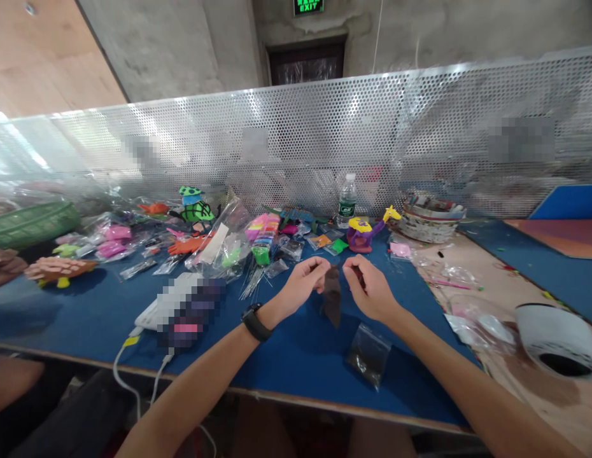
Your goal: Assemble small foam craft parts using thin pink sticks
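A flat, dark brown piece of soft modelling clay point(331, 297) hangs over the blue table from the fingertips of my left hand point(308, 278). That hand is closed in a pinch at the piece's upper edge. Just right of the clay, my right hand point(369, 287) is also closed, thumb and fingertips together; a dark patch shows inside its curled fingers, but I cannot tell whether it is clay or shadow. Below my right hand lies a clear zip bag point(369, 355) with dark contents. A purple and yellow clay figure point(361, 234) with a giraffe-like neck stands behind the hands.
White power bank point(174, 304) with cables sits left of my left arm. Behind it are clay packets point(265, 238), thin wires point(253, 282) and a green clay figure point(198, 208). A water bottle point(347, 198), a basket point(432, 219) and a white roll point(554, 337) stand further right. Another person's hand point(4, 267) is far left.
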Motion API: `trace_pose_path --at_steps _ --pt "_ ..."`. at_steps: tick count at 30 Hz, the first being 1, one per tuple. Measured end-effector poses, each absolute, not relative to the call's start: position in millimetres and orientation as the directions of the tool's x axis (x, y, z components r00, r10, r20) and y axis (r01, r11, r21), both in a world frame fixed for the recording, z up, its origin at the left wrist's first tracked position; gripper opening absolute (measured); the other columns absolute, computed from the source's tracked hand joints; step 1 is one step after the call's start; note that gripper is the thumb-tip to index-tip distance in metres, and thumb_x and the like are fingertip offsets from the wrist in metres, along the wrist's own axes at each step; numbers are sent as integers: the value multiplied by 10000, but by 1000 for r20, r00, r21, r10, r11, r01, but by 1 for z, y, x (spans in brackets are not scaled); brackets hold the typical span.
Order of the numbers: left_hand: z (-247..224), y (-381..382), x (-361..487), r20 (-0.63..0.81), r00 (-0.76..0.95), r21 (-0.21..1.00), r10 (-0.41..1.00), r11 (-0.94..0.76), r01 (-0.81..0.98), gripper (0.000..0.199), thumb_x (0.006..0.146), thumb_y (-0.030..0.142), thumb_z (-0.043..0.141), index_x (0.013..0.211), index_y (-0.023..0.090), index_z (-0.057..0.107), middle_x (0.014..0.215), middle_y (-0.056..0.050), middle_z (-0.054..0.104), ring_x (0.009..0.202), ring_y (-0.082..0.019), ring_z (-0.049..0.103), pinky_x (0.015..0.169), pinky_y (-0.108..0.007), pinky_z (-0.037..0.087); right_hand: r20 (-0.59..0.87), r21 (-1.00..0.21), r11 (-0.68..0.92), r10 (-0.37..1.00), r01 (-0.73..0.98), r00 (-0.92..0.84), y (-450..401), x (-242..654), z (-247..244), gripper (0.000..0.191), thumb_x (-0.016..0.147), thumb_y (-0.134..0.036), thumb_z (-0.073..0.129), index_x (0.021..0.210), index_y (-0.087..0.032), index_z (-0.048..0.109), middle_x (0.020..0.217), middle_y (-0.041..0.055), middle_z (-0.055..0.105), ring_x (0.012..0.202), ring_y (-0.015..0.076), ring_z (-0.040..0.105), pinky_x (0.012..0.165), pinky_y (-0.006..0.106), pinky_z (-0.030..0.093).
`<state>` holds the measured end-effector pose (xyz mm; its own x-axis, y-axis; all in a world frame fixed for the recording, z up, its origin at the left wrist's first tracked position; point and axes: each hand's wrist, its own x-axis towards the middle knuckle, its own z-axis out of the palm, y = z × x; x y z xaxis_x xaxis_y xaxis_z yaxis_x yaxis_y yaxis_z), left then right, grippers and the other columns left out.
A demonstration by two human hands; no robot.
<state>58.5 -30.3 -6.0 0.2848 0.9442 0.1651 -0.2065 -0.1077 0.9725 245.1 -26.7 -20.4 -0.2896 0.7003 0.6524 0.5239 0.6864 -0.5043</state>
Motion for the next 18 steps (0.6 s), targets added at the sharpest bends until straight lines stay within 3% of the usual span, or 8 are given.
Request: trace_pose_path --at_steps 4,7,10,15,18 --pt "-6 -26 57 136 289 953 948 -45 -300 471 751 577 722 703 180 473 588 89 307 462 -40 282 459 -207 315 648 -576 634 739 515 -185 -20 251 -23 248 1050 -392 318 941 -238 479 685 -8 543 594 176 537 606 303 418" --pt "-10 -21 53 168 262 973 950 -117 -201 477 778 611 689 711 163 541 541 84 317 463 -48 284 459 -209 295 644 -577 617 747 535 -167 -15 253 -23 338 1060 -415 279 823 -245 451 623 -19 508 574 172 519 590 295 394" --pt "-16 -16 49 205 238 976 949 -181 -120 476 771 606 707 818 137 646 533 70 377 480 -56 326 469 -212 296 651 -519 632 728 575 -214 -11 253 -23 412 1038 -446 369 688 -237 429 595 -22 489 565 157 494 580 288 361" --pt "-17 -12 46 190 178 980 965 -174 -99 482 684 562 802 845 123 686 590 54 444 503 -44 336 476 -211 299 631 -503 603 746 619 -214 0 256 -31 310 946 -463 575 761 -222 640 660 -4 589 595 158 530 582 284 374" --pt "-16 -11 45 192 165 980 967 -179 -89 487 675 576 800 806 121 689 582 55 445 493 -41 333 469 -213 284 596 -508 553 779 661 -195 8 260 -38 314 930 -465 594 745 -229 686 662 4 618 606 167 552 580 286 381"
